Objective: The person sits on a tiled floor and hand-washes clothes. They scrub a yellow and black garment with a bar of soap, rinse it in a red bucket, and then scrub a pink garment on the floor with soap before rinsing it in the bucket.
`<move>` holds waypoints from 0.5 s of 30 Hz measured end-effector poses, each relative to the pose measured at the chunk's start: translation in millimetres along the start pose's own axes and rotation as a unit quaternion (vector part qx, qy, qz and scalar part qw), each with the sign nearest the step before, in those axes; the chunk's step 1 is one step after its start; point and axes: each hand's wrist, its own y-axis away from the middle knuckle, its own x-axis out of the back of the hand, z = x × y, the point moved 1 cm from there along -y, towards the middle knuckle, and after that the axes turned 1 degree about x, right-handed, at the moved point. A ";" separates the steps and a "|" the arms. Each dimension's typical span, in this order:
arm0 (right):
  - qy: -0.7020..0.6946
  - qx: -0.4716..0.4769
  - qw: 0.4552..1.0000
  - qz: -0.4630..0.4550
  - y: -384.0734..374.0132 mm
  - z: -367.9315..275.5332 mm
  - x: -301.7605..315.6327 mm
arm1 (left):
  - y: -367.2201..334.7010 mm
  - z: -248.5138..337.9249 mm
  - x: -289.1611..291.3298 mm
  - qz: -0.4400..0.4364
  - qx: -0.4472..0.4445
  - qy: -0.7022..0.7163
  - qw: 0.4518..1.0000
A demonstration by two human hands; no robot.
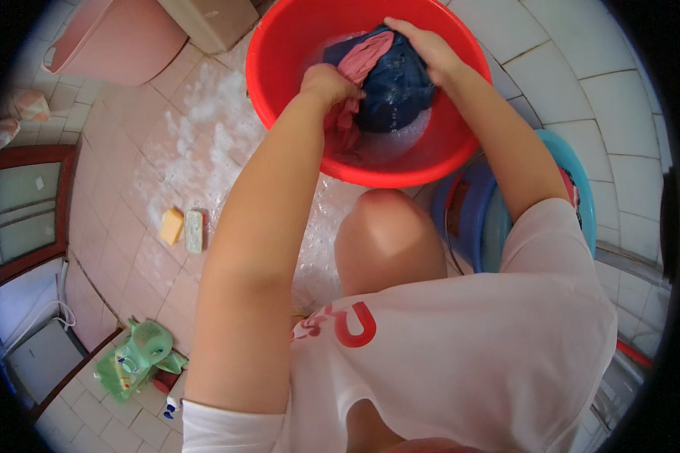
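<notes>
In front of me stands a red plastic basin (279, 90) with sudsy water in its bottom. A wet dark blue garment (393, 94) is bunched up inside it, and a pink cloth (368, 57) lies across the garment's left side. My left hand (329, 84) is closed on the pink cloth, part of which hangs below the hand toward the water. At the upper right of the bundle, my right hand (428, 51) grips the dark blue garment, its fingers bent over the far edge. Some of the right fingertips are hidden by the fabric.
White suds (204, 124) spread over the tiled floor, near a yellow soap bar (171, 226) and a pale greenish one (194, 232). A blue bucket (465, 219) and a turquoise basin (585, 196) stand at right. A pink tub (121, 45) is far left; a green plastic item (149, 340) sits lower left.
</notes>
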 end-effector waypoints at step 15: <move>0.698 0.028 0.716 0.006 -23.6 35.0 39.5 | 100.9 96.6 102.1 0.058 -0.297 0.643 0.703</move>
